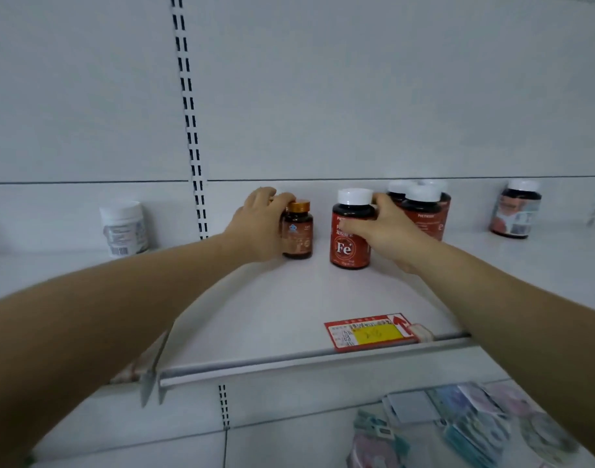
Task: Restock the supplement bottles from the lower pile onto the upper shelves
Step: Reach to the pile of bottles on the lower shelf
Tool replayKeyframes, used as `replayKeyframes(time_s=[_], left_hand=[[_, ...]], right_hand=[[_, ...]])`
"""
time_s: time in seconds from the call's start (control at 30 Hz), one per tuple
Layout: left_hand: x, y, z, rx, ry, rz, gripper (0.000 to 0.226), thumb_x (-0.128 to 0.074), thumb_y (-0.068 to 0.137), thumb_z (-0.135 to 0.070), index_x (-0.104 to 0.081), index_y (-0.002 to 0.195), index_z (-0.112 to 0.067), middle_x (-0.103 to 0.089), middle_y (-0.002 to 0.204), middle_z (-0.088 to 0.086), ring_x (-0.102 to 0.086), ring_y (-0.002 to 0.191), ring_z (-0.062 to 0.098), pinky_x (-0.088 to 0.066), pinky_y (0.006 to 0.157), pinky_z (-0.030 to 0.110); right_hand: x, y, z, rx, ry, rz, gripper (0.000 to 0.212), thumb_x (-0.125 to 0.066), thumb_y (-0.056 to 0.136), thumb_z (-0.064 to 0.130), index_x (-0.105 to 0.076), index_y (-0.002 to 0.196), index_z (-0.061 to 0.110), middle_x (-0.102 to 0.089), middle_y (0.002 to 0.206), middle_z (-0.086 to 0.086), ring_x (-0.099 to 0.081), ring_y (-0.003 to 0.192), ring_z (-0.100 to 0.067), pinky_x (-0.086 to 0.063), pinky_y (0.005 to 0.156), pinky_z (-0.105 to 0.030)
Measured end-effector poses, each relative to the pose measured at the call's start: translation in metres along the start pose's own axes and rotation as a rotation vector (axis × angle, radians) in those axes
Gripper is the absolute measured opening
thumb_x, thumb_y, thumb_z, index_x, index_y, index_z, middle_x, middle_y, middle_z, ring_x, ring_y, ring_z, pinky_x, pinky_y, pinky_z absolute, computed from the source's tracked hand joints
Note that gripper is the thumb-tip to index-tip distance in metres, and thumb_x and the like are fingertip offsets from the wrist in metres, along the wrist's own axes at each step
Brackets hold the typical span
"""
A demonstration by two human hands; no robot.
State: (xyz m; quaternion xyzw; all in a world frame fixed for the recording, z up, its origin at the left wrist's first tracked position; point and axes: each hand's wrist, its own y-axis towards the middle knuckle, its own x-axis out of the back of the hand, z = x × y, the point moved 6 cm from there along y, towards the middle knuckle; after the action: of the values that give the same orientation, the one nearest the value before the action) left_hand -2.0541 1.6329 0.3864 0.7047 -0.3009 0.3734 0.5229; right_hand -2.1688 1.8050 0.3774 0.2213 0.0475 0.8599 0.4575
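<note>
Left hand grips the gold-cap bottle; right hand grips the Fe bottle, both standing on the shelf. Best to set them flat, labels front, then release.

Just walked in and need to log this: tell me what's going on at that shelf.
A person is stocking supplement bottles on a white metal shelf. The left hand holds a small dark brown bottle with a gold cap; the right hand grips a red-labelled "Fe" bottle with a white cap. Both bottles stand upright on the shelf, beside a cluster of similar red-labelled bottles.
</note>
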Motion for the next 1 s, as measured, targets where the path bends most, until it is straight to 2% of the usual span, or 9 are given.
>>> replayKeyframes(time_s=[0.13,0.3,0.43,0.5,0.57,0.6,0.67,0.77,1.0], left_hand=[[-0.012,0.012,-0.004,0.022,0.130,-0.050,0.079,-0.070,0.073,-0.040,-0.030,0.139,-0.025,-0.032,0.139,0.007,-0.024,0.132,0.028,-0.031,0.104,0.044],[-0.017,0.019,-0.012,0.143,0.279,-0.081,0.077,-0.068,0.075,-0.045,-0.030,0.138,-0.024,-0.035,0.132,0.007,-0.030,0.125,0.029,-0.033,0.099,0.044],[-0.021,0.022,-0.024,0.248,0.371,-0.065,0.074,-0.061,0.082,-0.042,-0.023,0.142,-0.021,-0.027,0.143,0.010,-0.018,0.136,0.030,-0.019,0.109,0.046],[-0.015,0.018,-0.036,0.249,0.355,-0.081,0.077,-0.058,0.084,-0.037,-0.016,0.146,-0.019,-0.015,0.151,0.011,-0.004,0.142,0.029,-0.006,0.114,0.048],[-0.008,0.009,-0.054,0.195,0.221,-0.110,0.082,-0.065,0.079,-0.032,-0.020,0.146,-0.016,-0.019,0.150,0.011,-0.012,0.141,0.030,-0.013,0.115,0.044],[-0.008,0.003,-0.064,0.182,0.104,-0.079,0.082,-0.068,0.076,-0.029,-0.025,0.145,-0.016,-0.026,0.147,0.010,-0.021,0.137,0.031,-0.022,0.112,0.041],[-0.020,-0.015,-0.080,0.252,-0.122,0.121,0.082,-0.071,0.074,-0.032,-0.031,0.143,-0.017,-0.035,0.143,0.006,-0.035,0.131,0.027,-0.033,0.103,0.034],[-0.046,-0.038,-0.111,0.323,-0.150,0.490,0.091,-0.062,0.074,-0.062,-0.023,0.147,-0.025,-0.028,0.153,-0.003,-0.031,0.136,0.020,-0.027,0.103,0.030],[-0.078,-0.021,-0.177,0.210,-0.053,0.595,0.080,-0.037,0.084,-0.070,-0.025,0.148,-0.023,-0.022,0.155,0.001,-0.027,0.139,0.020,-0.020,0.111,0.033]], right_hand=[[0.002,0.014,-0.004,0.047,-0.065,0.039,0.058,-0.079,0.071,0.031,-0.042,0.116,0.030,-0.060,0.104,0.010,-0.060,0.098,-0.012,-0.050,0.081,-0.030],[0.003,0.020,-0.003,0.099,-0.135,0.106,0.069,-0.078,0.072,0.037,-0.040,0.128,0.024,-0.059,0.114,0.005,-0.059,0.102,-0.016,-0.049,0.087,-0.033],[0.005,0.019,-0.001,0.129,-0.161,0.155,0.070,-0.076,0.073,0.040,-0.038,0.129,0.021,-0.058,0.117,0.001,-0.058,0.105,-0.019,-0.049,0.090,-0.036],[0.010,0.017,0.002,0.137,-0.177,0.157,0.069,-0.076,0.072,0.041,-0.040,0.128,0.020,-0.058,0.115,0.002,-0.058,0.103,-0.018,-0.049,0.085,-0.033],[0.019,0.010,0.002,0.141,-0.159,0.170,0.068,-0.077,0.071,0.041,-0.041,0.125,0.020,-0.056,0.109,0.005,-0.057,0.099,-0.015,-0.046,0.076,-0.028],[0.025,0.006,0.001,0.140,-0.138,0.182,0.068,-0.077,0.071,0.040,-0.041,0.124,0.021,-0.055,0.106,0.007,-0.056,0.097,-0.014,-0.044,0.073,-0.026],[0.038,-0.003,-0.002,0.136,-0.111,0.196,0.066,-0.078,0.069,0.042,-0.042,0.122,0.025,-0.055,0.104,0.010,-0.057,0.095,-0.011,-0.044,0.069,-0.025],[0.064,-0.020,-0.008,0.138,-0.099,0.183,0.060,-0.078,0.067,0.044,-0.043,0.114,0.031,-0.056,0.099,0.017,-0.056,0.088,-0.002,-0.044,0.064,-0.021],[0.142,-0.028,-0.035,0.097,-0.094,0.112,0.050,-0.078,0.070,0.030,-0.045,0.108,0.032,-0.057,0.096,0.017,-0.057,0.088,-0.004,-0.050,0.068,-0.027]])
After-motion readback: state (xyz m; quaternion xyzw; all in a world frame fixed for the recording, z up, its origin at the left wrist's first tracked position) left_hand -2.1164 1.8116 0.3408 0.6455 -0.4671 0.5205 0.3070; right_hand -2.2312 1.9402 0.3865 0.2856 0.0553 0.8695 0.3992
